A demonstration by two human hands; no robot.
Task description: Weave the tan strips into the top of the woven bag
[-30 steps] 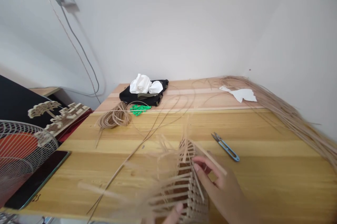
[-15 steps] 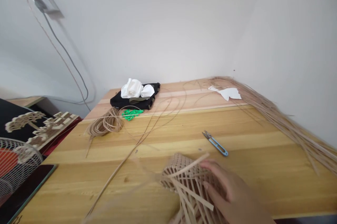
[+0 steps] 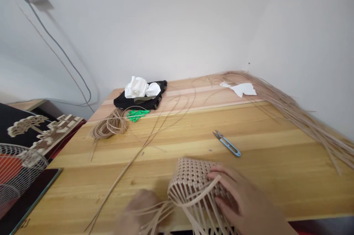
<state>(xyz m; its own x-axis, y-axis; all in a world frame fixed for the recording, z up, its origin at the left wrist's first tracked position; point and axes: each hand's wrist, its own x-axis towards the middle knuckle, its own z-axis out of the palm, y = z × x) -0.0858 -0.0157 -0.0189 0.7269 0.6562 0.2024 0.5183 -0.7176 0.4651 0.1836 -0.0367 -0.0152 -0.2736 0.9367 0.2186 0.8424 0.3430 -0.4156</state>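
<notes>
A partly woven rattan basket [image 3: 190,170] lies tilted at the table's near edge, with loose flat strands [image 3: 162,213] running out of its lower side. My right hand [image 3: 235,198] is closed round the basket's right side, thumb apart from the fingers and on the weave. Blurred by motion, my left hand [image 3: 141,207] is left of the basket, by the loose strands. Whether its fingers hold any of them cannot be made out. Blue thread snips [image 3: 226,143] lie on the table beyond the right hand.
A coil of cane [image 3: 109,124], green netting [image 3: 137,115] and a black bag [image 3: 123,101] with white tissue [image 3: 136,87] sit at the back left. Long strands [image 3: 293,111] and white paper [image 3: 243,89] lie on the right. A phone-like dark slab [image 3: 33,198] and a fan [image 3: 19,176] are far left.
My left hand has come into view at the bottom, left of the basket. The basket has turned, showing more of its weave, and several strands now extend leftward. My right hand stays on it.
</notes>
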